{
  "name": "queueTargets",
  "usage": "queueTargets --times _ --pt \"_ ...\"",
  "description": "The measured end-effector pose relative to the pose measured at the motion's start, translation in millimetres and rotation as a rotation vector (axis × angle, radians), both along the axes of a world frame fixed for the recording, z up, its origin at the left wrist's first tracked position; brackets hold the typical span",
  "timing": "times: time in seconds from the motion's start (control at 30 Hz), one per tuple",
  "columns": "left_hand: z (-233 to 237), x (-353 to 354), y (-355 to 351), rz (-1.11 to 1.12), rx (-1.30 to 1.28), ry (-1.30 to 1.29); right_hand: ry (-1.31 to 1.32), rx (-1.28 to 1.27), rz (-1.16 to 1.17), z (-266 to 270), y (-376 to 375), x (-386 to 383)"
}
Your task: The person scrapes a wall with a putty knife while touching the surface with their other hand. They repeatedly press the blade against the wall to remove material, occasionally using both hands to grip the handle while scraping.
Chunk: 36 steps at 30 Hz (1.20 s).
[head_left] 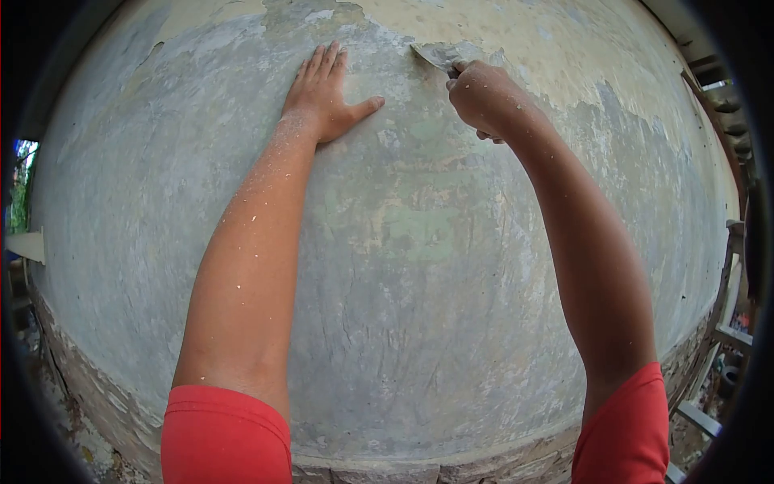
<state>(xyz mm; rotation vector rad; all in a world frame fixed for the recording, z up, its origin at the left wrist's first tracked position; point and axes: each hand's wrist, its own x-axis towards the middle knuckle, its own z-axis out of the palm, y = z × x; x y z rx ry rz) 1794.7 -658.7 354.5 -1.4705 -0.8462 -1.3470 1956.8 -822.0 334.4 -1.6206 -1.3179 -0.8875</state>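
In the head view a worn wall [387,323] fills most of the picture, grey-green and bare over its lower part. Along the top and upper right, cream paint [580,48] still clings with ragged, peeling edges. My left hand [322,101] lies flat against the wall, fingers up and thumb spread to the right. My right hand [489,101] is closed round the handle of a paint scraper [438,56], whose metal blade rests at the edge of the cream paint. Most of the handle is hidden in my fist. Small pale flakes and dust dot both forearms.
Rough stonework [387,473] runs along the wall's foot. A ladder-like frame [700,419] stands at the lower right, with clutter behind it. At the left edge, greenery [22,173] shows past the wall.
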Motion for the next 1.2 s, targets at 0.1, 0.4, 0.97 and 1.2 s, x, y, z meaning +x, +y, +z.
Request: queueTargets --times 0.1,0.4,0.97,1.2 --pt "-5 -13 9 -0.022 0.025 0.004 0.017 -0.001 0.023 -27 1 -10" --pt "2 -56 24 -0.02 0.035 0.076 0.171 -0.002 -0.115 46 33 -49" --pt "-11 -90 44 -0.022 0.057 0.015 0.091 0.115 0.013 -59 36 -130" --pt "16 -186 83 0.072 -0.011 -0.208 0.123 0.194 0.016 -14 45 -103"
